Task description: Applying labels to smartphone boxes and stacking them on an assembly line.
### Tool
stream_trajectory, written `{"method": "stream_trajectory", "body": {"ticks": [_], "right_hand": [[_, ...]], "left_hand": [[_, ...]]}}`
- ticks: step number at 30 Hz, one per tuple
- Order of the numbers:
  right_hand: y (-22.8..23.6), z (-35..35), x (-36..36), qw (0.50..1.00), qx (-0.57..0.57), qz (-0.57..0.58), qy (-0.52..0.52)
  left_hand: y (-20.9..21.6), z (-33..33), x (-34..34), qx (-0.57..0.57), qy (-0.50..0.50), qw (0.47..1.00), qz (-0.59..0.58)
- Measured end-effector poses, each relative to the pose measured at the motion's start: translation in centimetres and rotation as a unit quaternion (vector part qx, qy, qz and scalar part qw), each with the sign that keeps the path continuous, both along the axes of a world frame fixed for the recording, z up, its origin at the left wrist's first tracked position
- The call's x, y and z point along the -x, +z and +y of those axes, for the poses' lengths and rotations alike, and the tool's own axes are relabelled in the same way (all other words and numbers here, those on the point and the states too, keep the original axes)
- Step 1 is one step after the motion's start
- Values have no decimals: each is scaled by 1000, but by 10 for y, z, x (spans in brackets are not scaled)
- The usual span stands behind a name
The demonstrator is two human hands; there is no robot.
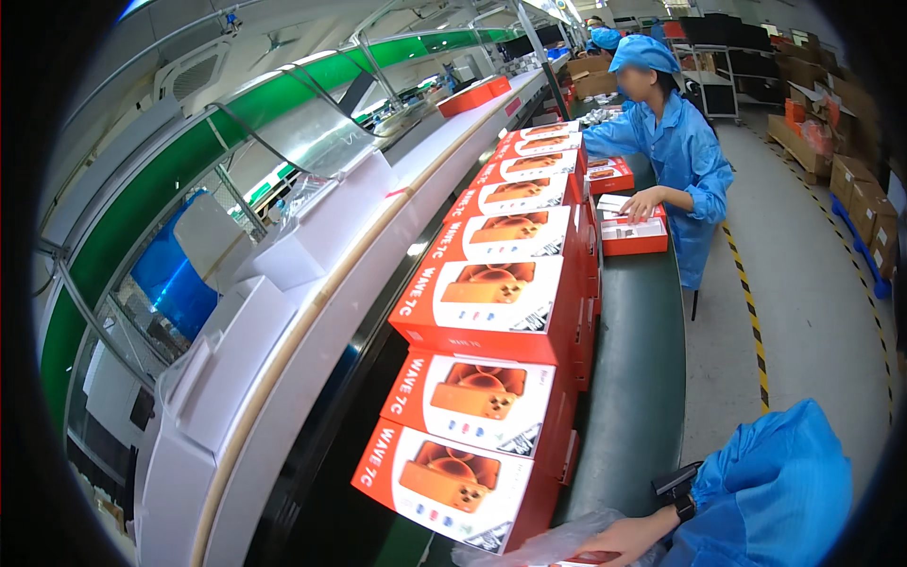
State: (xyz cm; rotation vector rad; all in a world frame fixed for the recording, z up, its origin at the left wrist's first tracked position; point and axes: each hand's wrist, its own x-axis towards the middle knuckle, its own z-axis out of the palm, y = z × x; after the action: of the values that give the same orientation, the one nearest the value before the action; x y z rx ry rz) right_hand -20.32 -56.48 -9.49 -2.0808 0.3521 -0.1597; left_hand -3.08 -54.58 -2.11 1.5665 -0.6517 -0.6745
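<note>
At the lower edge, my right hand [628, 539] reaches in from a blue sleeve with a dark watch at the wrist. Its fingers are closed on a thin clear plastic bag [557, 543], and their tips are partly cut off by the picture's edge. My left hand is out of view. Just beyond the bag stand stacked red and white phone boxes [463, 482], with orange phones pictured on their lids. The row runs away along the green conveyor belt [631, 378]. Close to my wrist is a small black object [675, 480] whose kind I cannot make out.
Farther along the belt, a person in blue [675, 151] has a hand at an open red box [633, 236]. A white shelf [321, 331] with white cartons [236, 359] runs along the left. Brown cartons [864, 203] stand beyond the striped floor line [746, 312].
</note>
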Motion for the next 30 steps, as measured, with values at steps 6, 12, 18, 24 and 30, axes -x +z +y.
{"method": "stream_trajectory", "body": {"ticks": [6, 12, 18, 24, 30], "right_hand": [[-4, -7, -8, 997, -54, 40, 44], [-9, -8, -14, 986, -150, 34, 62], [-13, -7, -26, 970, -199, 90, 107], [-44, 5, -35, 984, -131, 91, 83], [55, 7, -34, 953, 159, 235, 107]], "left_hand": [[31, -15, -16, -32, -22, 999, 6], [70, -18, -12, -60, -27, 998, 19], [113, -6, -1, -91, -13, 995, 38], [142, 6, 9, -114, 4, 992, 56], [155, 17, 15, -128, 17, 990, 65]]}}
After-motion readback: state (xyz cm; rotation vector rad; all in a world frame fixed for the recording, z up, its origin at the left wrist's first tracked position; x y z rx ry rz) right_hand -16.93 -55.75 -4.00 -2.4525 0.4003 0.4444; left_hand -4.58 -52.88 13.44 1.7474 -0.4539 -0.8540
